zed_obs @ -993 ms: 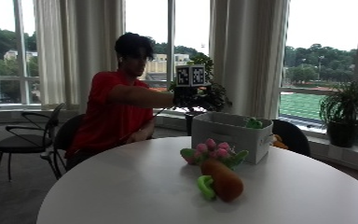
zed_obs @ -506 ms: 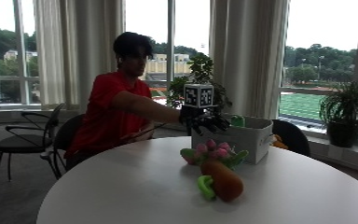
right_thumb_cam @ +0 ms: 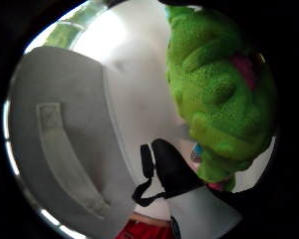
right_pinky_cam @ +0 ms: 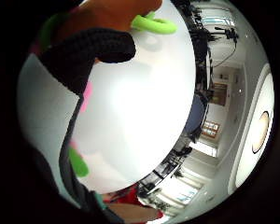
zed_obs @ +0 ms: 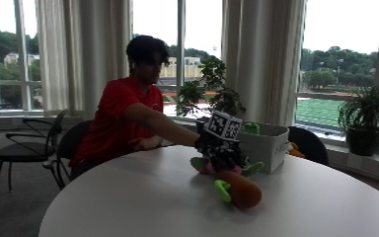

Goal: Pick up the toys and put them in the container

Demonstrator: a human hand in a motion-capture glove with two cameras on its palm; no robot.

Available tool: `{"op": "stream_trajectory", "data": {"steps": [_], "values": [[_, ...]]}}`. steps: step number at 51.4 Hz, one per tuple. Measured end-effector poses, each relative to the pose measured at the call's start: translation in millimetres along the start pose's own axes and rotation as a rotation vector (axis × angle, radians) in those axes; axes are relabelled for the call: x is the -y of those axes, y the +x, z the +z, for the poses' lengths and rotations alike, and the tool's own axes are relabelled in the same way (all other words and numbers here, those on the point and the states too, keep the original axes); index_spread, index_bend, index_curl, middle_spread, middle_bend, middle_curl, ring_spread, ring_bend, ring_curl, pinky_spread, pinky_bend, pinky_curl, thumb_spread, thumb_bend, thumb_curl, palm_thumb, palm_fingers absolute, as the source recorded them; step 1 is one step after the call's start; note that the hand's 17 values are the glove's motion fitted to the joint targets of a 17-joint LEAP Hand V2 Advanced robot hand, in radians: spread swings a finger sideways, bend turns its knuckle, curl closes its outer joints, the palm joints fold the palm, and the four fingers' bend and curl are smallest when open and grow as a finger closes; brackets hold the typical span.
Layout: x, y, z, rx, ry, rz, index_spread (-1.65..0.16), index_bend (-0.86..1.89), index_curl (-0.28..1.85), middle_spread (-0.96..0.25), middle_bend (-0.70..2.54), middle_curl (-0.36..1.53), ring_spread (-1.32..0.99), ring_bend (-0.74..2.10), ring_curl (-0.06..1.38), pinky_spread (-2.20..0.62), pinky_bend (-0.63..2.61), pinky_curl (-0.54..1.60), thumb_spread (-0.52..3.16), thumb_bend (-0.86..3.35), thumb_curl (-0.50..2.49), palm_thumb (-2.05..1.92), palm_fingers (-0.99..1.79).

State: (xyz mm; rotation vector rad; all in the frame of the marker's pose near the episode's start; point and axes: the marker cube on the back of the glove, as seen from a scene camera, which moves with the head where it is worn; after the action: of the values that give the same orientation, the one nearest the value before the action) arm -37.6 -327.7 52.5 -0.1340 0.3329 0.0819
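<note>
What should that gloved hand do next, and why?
Probably close the fingers around the green and pink toy and lift it. The gloved right hand is right over that toy, which lies on the white table beside the grey container. The thumb side palm view shows the toy close to the palm. The orange toy can follow.

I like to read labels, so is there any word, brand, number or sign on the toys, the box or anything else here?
None can be read.
Grey container: plain walls, no print visible.
Orange toy and green and pink toy: no tags or lettering showing.
Red shirt: no readable print.
</note>
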Motion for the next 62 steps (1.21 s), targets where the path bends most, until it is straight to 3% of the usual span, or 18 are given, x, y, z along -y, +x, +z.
{"op": "stream_trajectory", "data": {"steps": [8, 14, 20, 30, 35, 46, 50, 56, 62], "values": [[-9.4, -33.6, 12.5, -0.168, 0.048, -0.107, -0.37, 0.09, 0.18, -0.09, 0.15, 0.31, -0.10, 0.47, 0.36, -0.03, 1.30, 0.38, 1.13, -0.02, 0.34, 0.06, -0.14], [-7.9, -42.2, 19.0, -0.129, 0.090, -0.150, -0.36, 0.10, 0.17, -0.08, 0.15, 0.30, -0.12, 0.42, 0.35, -0.07, 1.26, 0.38, 1.13, -0.02, 0.34, 0.07, -0.16], [4.3, -22.3, 22.3, -0.063, 0.087, -0.157, -0.36, 0.14, 0.20, -0.10, 0.18, 0.31, -0.17, 0.32, 0.33, -0.04, 1.06, 0.33, 1.18, -0.01, 0.36, 0.10, -0.20], [-5.7, -34.9, 23.9, -0.106, 0.128, -0.171, -0.35, 0.06, 0.16, -0.11, 0.21, 0.34, -0.25, 0.39, 0.35, -0.04, 0.85, 0.27, 1.23, -0.02, 0.36, 0.08, -0.14], [-3.2, -34.2, 28.2, -0.016, 0.081, -0.180, -0.36, -0.09, 0.05, -0.15, 0.22, 0.34, -0.32, 0.66, 0.39, -0.20, 1.17, 0.33, 1.25, -0.02, 0.36, 0.04, 0.23], [-3.7, -36.5, 32.0, 0.107, 0.014, -0.212, -0.37, -0.05, -0.02, -0.19, 0.29, 0.38, -0.30, 0.87, 0.47, -0.28, 1.50, 0.45, 1.30, 0.00, 0.37, 0.07, 0.05], [-2.6, -36.9, 33.0, 0.094, 0.009, -0.218, -0.37, -0.09, -0.04, -0.19, 0.26, 0.37, -0.29, 1.02, 0.48, -0.35, 1.64, 0.45, 1.35, 0.02, 0.38, 0.11, 0.12], [-3.1, -23.6, 33.7, -0.100, 0.026, -0.474, -0.39, -0.04, -0.03, -0.18, 0.26, 0.37, -0.33, 1.15, 0.51, -0.41, 1.73, 0.47, 1.43, 0.08, 0.41, 0.22, 0.14], [-2.5, -41.3, 31.5, 0.053, 0.008, -0.232, -0.41, -0.02, -0.02, -0.16, 0.28, 0.39, -0.34, 1.21, 0.52, -0.43, 1.77, 0.46, 1.46, 0.11, 0.44, 0.28, 0.12]]}}
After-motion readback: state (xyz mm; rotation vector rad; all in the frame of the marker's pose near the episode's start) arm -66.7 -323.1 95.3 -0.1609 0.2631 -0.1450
